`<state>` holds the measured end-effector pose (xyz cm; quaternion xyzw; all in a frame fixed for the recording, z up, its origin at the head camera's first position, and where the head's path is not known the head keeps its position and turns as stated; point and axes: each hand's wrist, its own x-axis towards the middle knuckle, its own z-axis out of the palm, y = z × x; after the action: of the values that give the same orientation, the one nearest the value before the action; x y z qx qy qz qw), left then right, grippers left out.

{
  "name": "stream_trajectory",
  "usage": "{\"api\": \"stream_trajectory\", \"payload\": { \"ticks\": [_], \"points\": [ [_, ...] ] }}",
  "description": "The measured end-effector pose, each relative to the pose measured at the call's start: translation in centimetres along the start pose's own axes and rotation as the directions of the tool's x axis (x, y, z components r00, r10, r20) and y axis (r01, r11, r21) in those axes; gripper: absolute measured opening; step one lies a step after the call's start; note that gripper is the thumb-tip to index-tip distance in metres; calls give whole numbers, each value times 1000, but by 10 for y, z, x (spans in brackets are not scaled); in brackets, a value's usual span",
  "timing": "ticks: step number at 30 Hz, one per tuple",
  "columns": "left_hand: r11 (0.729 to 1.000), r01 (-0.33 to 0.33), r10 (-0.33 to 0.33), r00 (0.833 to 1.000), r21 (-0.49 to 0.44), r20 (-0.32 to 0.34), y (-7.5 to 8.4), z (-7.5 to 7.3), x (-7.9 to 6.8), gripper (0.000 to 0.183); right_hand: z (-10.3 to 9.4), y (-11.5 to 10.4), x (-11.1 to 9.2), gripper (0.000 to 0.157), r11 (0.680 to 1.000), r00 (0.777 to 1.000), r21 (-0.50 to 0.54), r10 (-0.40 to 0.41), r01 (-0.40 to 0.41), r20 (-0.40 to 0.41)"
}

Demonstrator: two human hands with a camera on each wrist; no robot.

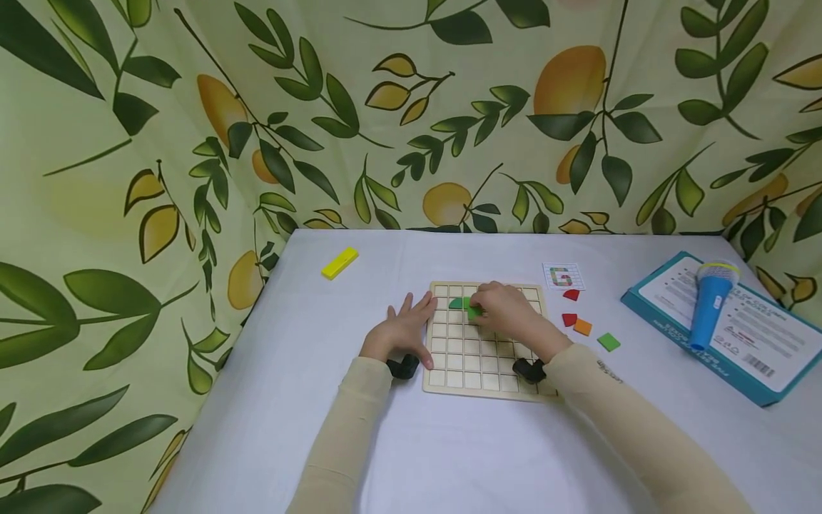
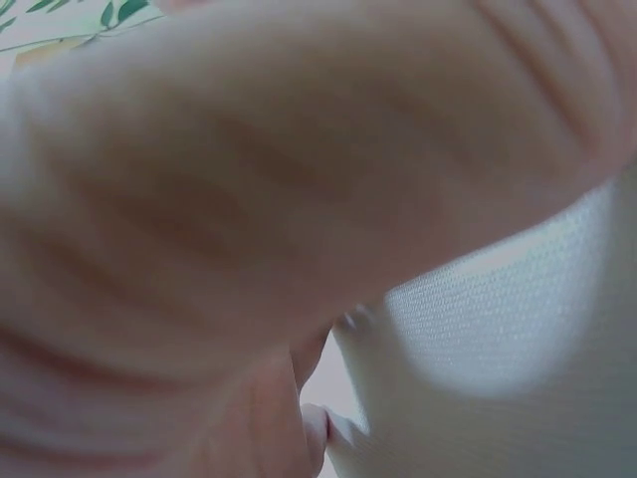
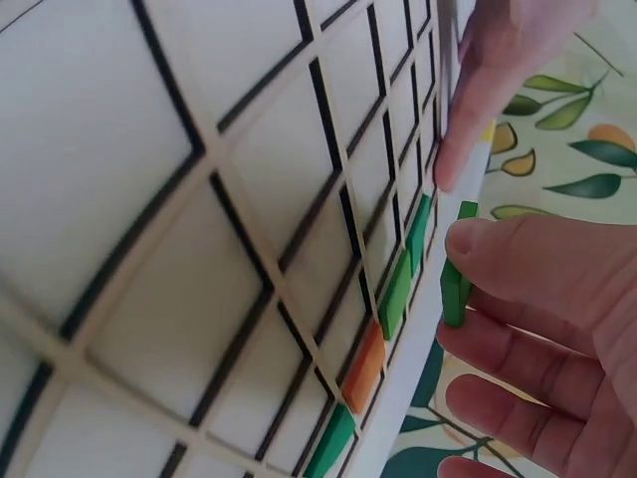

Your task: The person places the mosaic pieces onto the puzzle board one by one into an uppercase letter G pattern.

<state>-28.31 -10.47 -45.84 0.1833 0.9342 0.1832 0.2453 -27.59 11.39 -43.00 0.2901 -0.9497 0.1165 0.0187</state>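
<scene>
A wooden grid board [image 1: 472, 387] lies on the white table. My left hand [image 1: 401, 328] touches its left edge, fingers spread and straight. Above the board's far rows, my right hand [image 1: 507, 314] pinches a green tile [image 3: 458, 269] between thumb and fingertips. Set in a row of cells are a dark green piece [image 3: 418, 235], a green square [image 3: 396, 297], an orange square [image 3: 364, 368] and another dark green piece [image 3: 329, 440]. The right hand hides part of this row in the head view. Blurred skin fills most of the left wrist view.
Right of the board lie a pattern card [image 1: 564, 276], two red pieces [image 1: 571, 294], an orange square [image 1: 582, 327] and a green square [image 1: 609, 342]. A blue microphone [image 1: 711, 303] rests on a teal box [image 1: 764, 382]. A yellow bar [image 1: 340, 263] lies far left.
</scene>
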Motion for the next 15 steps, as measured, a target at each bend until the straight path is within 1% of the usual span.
{"api": "stream_trajectory", "payload": {
  "ticks": [7, 15],
  "points": [
    [1000, -19, 18, 1000, 17, 5, 0, -2, -1, 134, 11, -5, 12, 10, 1000, 1000, -26, -13, 13, 11],
    [999, -27, 27, 1000, 23, 11, -1, -2, 0, 133, 21, -13, 21, 17, 999, 1000, -41, -10, 10, 8]
  ]
}}
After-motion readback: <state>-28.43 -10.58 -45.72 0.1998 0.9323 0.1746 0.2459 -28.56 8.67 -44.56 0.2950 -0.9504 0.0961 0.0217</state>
